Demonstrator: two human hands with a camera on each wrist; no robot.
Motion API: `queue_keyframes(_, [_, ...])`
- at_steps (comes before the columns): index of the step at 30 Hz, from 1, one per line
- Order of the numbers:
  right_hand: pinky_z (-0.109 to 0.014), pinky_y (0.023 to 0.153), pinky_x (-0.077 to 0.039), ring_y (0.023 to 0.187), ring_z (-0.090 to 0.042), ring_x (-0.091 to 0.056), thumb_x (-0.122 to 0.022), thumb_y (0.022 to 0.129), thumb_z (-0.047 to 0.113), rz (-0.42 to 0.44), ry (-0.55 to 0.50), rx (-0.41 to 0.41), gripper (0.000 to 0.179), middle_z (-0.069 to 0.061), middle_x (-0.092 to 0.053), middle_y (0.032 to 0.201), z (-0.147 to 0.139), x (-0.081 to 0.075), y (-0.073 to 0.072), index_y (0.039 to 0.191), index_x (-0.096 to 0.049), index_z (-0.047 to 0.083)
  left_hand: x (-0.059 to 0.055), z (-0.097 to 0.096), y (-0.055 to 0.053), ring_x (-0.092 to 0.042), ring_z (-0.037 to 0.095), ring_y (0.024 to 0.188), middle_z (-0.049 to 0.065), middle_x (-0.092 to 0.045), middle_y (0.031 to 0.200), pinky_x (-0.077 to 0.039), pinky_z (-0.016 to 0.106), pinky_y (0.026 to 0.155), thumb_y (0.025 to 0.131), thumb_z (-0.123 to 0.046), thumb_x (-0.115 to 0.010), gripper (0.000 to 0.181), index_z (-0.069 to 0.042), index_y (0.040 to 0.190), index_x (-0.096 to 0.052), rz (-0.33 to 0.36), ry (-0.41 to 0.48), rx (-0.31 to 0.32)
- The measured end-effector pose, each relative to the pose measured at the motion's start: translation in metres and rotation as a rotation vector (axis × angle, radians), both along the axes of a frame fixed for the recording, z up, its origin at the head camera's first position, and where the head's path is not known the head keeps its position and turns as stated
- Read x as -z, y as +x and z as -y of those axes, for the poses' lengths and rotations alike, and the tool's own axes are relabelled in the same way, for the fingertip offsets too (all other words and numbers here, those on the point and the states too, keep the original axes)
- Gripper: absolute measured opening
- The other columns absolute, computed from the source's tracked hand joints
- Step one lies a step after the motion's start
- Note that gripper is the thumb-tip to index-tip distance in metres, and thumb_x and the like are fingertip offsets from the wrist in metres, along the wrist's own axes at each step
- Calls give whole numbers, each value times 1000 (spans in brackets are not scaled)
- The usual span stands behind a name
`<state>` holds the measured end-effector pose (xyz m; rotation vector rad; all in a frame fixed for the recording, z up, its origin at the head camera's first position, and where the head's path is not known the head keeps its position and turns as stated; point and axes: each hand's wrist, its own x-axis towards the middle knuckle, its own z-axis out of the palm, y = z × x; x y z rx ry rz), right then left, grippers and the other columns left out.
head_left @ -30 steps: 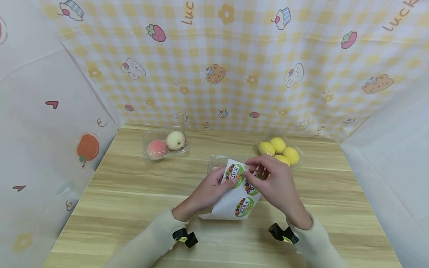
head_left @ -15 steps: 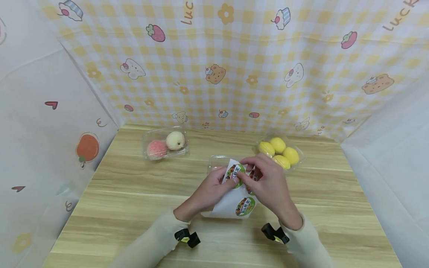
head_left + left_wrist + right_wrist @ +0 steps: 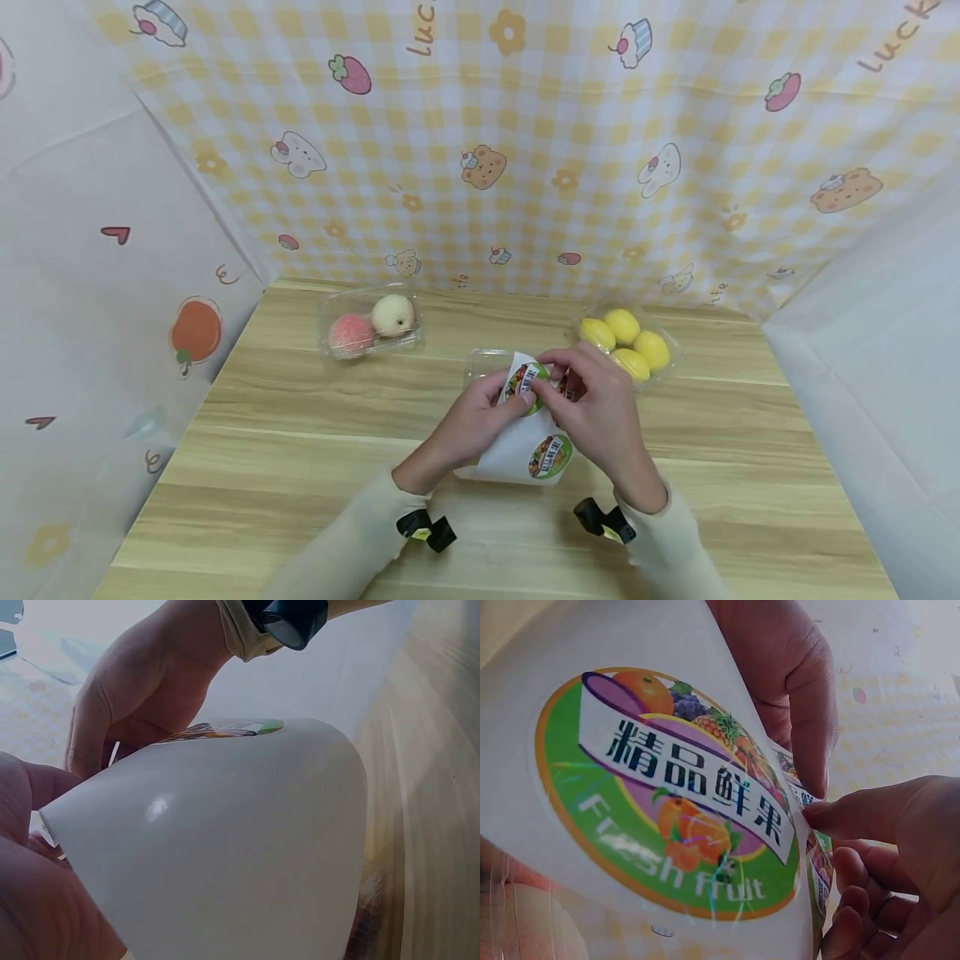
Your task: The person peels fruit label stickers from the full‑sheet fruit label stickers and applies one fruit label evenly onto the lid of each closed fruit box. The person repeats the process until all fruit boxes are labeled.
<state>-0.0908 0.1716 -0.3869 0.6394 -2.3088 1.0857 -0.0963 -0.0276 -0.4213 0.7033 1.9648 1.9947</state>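
Observation:
A white sheet of round fruit stickers (image 3: 513, 454) is in my left hand (image 3: 474, 421), whose thumb lies across the front beside the upper sticker (image 3: 517, 379). My right hand (image 3: 606, 408) has its thumb and fingertips at that upper sticker's right edge, pinching there. In the right wrist view, a large green-rimmed sticker (image 3: 682, 795) reading "Fresh fruit" fills the bent sheet, and the two thumbs nearly meet. The left wrist view shows the sheet's blank back (image 3: 225, 840) curving over. A clear plastic box (image 3: 486, 360) sits behind the sheet, mostly hidden.
At the back left of the wooden table (image 3: 285, 450) stands a clear box holding a red peach (image 3: 351, 335) and a pale peach (image 3: 393, 315). Several lemons (image 3: 651, 349) lie in another clear box at the back right. A checked cloth (image 3: 570, 150) hangs behind.
My right hand has moved left to the upper sticker, its thumb and fingers drawing together there. The sheet has tilted and shifted slightly, with my left hand moving a little to the right.

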Motion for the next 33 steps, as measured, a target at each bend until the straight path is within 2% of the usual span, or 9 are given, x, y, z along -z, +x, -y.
queue_keyframes(6, [-16, 59, -44, 66, -11, -54, -94, 82, -3, -18, -15, -4, 25, 0, -63, 84, 0, 1, -1, 101, -80, 7, -5, 0, 0, -74, 16, 80, 21, -77, 105, -62, 32, 66, 118, -19, -48, 38, 10, 129, -69, 29, 14, -12])
queue_keyframes(11, [-17, 58, -45, 65, -11, -55, -93, 82, -5, -8, -28, -34, 26, -1, -63, 83, 0, -1, -2, 102, -80, 5, -6, 1, 0, -72, 15, 78, 17, -77, 101, -60, 30, 64, 119, -26, -42, 45, 7, 128, -72, 44, -14, -36])
queue_keyframes(17, [-18, 58, -47, 67, -12, -56, -94, 83, -4, 28, -28, -42, 25, 0, -63, 84, 0, -3, -1, 102, -80, 5, -6, 3, -1, -73, 16, 80, 19, -77, 103, -61, 32, 66, 120, -27, -39, 48, 8, 126, -72, 32, -21, -36])
queue_keyframes(22, [-18, 58, -47, 67, -12, -56, -94, 83, -5, 27, -34, -44, 25, 0, -62, 84, 0, -3, -1, 100, -79, 5, -7, 3, -1, -74, 16, 84, 20, -77, 106, -62, 32, 69, 120, -27, -39, 49, 9, 123, -73, 50, -23, -40])
queue_keyframes(33, [-17, 58, -47, 66, -12, -56, -94, 81, -6, -33, -41, -41, 27, -1, -64, 84, 0, -2, -1, 100, -79, 5, -7, 3, -1, -74, 15, 87, 21, -78, 108, -62, 31, 72, 120, -27, -36, 51, 10, 126, -72, 47, -15, -27])
